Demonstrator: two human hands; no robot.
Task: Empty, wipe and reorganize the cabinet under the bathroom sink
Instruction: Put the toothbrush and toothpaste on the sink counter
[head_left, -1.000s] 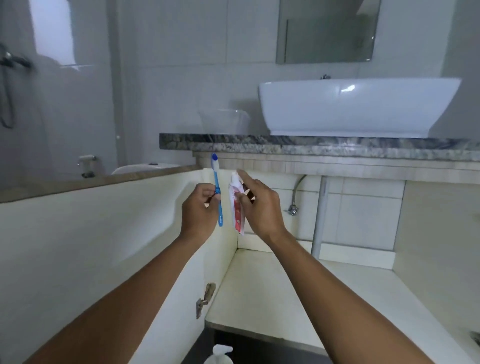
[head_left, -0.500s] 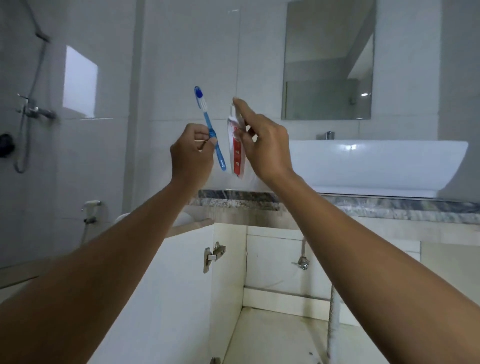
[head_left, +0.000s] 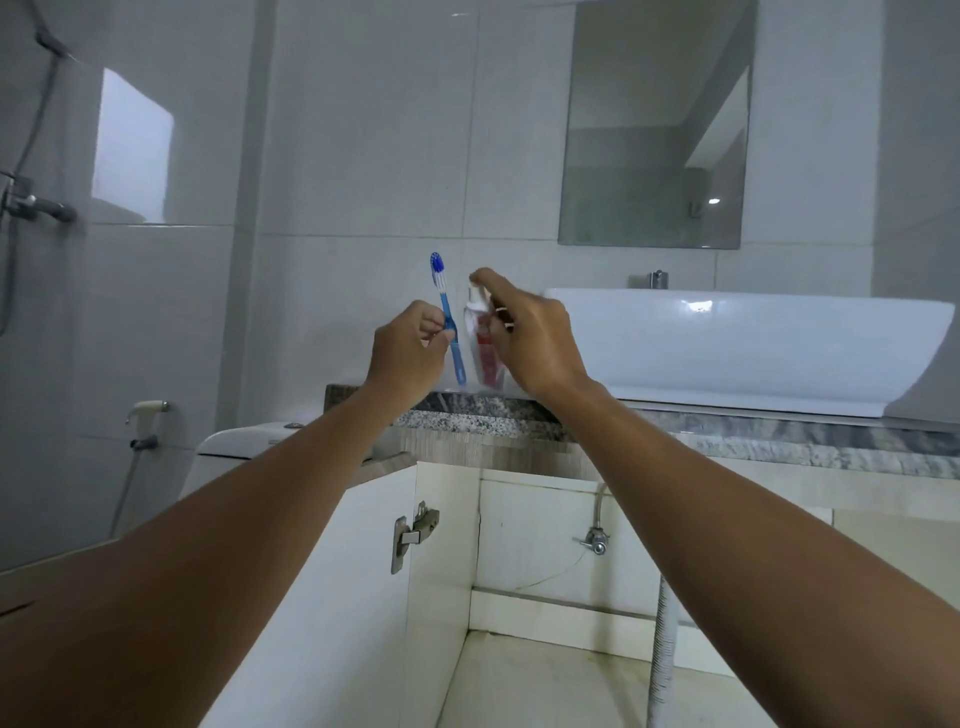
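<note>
Head view: emptying step in hand; left hand (head_left: 410, 353) grips the toothbrush (head_left: 448, 317) upright, right hand (head_left: 535, 343) pinches the toothpaste tube (head_left: 483, 348) over the table (head_left: 727, 447); next, set both down steadily, clear of the basin (head_left: 753, 348).

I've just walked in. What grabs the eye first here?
Two raised hands in the middle: the left hand holds a blue toothbrush upright, the right hand grips a toothpaste tube beside it. To their right a white basin sits on the granite counter; below, the cabinet stands open.
</note>
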